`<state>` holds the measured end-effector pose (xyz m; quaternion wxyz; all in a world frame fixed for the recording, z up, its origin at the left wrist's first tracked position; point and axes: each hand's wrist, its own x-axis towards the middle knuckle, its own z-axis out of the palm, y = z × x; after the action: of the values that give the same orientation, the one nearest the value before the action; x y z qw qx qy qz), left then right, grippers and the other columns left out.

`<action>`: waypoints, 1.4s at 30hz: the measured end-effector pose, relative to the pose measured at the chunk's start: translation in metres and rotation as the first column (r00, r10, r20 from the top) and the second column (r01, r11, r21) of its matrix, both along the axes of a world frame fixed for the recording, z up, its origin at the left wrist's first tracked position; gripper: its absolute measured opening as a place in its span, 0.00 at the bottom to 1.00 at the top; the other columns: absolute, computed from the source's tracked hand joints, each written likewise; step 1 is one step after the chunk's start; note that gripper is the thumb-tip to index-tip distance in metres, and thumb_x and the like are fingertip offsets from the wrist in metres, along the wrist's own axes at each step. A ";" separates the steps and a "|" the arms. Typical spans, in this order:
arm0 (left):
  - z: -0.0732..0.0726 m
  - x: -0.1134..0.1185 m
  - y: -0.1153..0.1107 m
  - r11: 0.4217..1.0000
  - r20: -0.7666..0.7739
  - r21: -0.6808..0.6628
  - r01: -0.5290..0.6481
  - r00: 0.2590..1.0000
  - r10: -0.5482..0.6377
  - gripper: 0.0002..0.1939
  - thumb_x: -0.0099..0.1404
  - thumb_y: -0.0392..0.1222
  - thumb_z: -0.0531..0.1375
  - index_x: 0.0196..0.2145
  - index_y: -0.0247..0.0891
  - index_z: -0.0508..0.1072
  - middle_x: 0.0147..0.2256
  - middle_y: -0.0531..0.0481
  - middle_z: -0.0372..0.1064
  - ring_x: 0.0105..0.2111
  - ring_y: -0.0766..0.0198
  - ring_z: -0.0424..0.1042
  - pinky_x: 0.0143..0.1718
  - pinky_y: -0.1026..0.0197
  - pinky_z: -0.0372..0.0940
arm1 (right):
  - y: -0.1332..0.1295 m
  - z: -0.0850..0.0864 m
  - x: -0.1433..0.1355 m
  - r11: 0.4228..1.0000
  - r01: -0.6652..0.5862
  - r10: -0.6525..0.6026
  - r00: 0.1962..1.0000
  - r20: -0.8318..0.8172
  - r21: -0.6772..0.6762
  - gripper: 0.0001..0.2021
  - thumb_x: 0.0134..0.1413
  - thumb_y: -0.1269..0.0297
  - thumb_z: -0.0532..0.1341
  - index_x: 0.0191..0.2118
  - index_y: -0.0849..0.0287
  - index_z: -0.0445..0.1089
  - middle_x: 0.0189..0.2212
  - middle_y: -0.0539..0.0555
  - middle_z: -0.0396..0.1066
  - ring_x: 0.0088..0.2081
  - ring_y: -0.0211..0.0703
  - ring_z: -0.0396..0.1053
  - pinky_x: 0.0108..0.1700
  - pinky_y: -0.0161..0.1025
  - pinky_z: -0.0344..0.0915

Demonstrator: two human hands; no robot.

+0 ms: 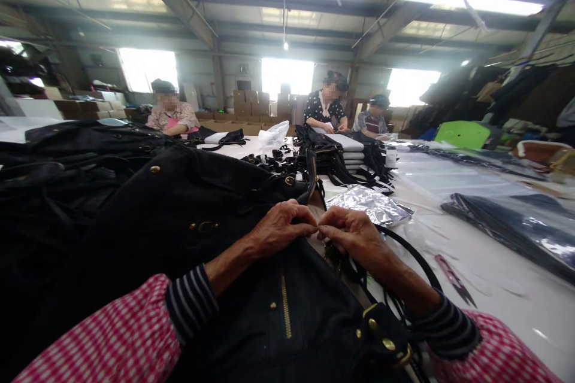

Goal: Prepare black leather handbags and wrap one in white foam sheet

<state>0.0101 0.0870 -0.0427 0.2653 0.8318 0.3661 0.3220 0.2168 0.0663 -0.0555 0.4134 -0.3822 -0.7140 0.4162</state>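
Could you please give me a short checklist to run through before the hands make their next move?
1. Hands together: ok; the left hand and right hand meet at the black bag.
2. Pinch closed: ok; thumb and fingers come together on each hand.
3. What is pinched: cannot tell; too small to make out.
4. Snips apart from the hands: ok; the snips lie on the table, to the right.
5. Strap well away from the right forearm: not ok; the strap curves close beside it.
6. Zip fully shut: cannot tell; the zip shows no clear slider.
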 end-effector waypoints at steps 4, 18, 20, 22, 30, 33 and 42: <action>0.002 -0.003 0.001 0.999 -0.019 -0.017 0.046 0.999 -0.046 0.08 0.66 0.42 0.62 0.36 0.39 0.81 0.36 0.51 0.72 0.41 0.61 0.69 0.45 0.62 0.61 | -0.001 0.003 0.004 0.999 -0.041 0.039 0.996 0.077 0.030 0.07 0.60 0.63 0.62 0.33 0.59 0.72 0.27 0.48 0.70 0.21 0.32 0.57 0.23 0.33 0.52; 0.004 -0.001 0.001 0.995 0.013 -0.099 0.027 1.000 -0.026 0.08 0.64 0.41 0.62 0.29 0.37 0.80 0.31 0.51 0.74 0.37 0.62 0.70 0.39 0.64 0.61 | -0.003 -0.010 -0.003 0.957 0.081 -0.132 0.976 0.170 0.280 0.08 0.62 0.66 0.61 0.32 0.56 0.75 0.27 0.49 0.75 0.29 0.40 0.69 0.34 0.37 0.62; 0.004 -0.002 0.003 0.983 0.078 -0.159 0.089 0.994 -0.077 0.09 0.63 0.42 0.62 0.30 0.36 0.79 0.30 0.51 0.75 0.35 0.62 0.71 0.38 0.64 0.62 | -0.001 -0.010 -0.004 0.981 0.074 -0.087 0.994 0.068 0.182 0.07 0.60 0.63 0.63 0.31 0.57 0.75 0.27 0.50 0.76 0.26 0.38 0.67 0.30 0.36 0.61; 0.003 -0.003 0.005 0.964 0.148 -0.229 0.133 0.984 -0.101 0.10 0.63 0.43 0.63 0.30 0.34 0.79 0.30 0.50 0.76 0.34 0.63 0.72 0.37 0.63 0.63 | 0.001 -0.011 -0.007 0.992 0.059 -0.056 0.998 -0.033 0.109 0.08 0.58 0.60 0.66 0.31 0.58 0.75 0.26 0.50 0.76 0.23 0.36 0.64 0.25 0.34 0.57; 0.010 0.002 -0.012 0.998 -0.142 0.048 -0.041 0.989 0.047 0.13 0.71 0.46 0.56 0.42 0.41 0.80 0.42 0.48 0.73 0.43 0.58 0.71 0.47 0.58 0.63 | 0.004 -0.002 0.013 0.990 0.071 -0.067 0.997 -0.038 0.118 0.09 0.56 0.58 0.66 0.32 0.60 0.75 0.24 0.48 0.70 0.21 0.33 0.60 0.23 0.33 0.56; 0.029 -0.001 -0.027 0.977 -0.381 0.187 0.103 0.924 -0.025 0.22 0.70 0.31 0.49 0.54 0.50 0.73 0.48 0.52 0.72 0.47 0.60 0.69 0.49 0.58 0.61 | 0.003 0.005 0.049 0.957 0.214 -0.222 0.975 0.019 0.196 0.07 0.56 0.61 0.65 0.32 0.59 0.75 0.25 0.48 0.69 0.24 0.35 0.62 0.27 0.35 0.59; 0.039 0.022 -0.075 0.870 -0.749 0.312 0.381 0.662 -0.022 0.26 0.53 0.25 0.55 0.47 0.47 0.73 0.67 0.51 0.54 0.62 0.49 0.56 0.56 0.47 0.64 | 0.003 -0.019 0.076 0.902 -0.040 -0.194 0.852 0.486 0.429 0.26 0.48 0.81 0.57 0.53 0.54 0.74 0.48 0.54 0.69 0.39 0.40 0.70 0.43 0.36 0.65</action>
<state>0.0321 0.0122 -0.0042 -0.0627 0.9636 0.2596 0.0090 0.2928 0.0694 -0.0743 0.2956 -0.4098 -0.8552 0.1154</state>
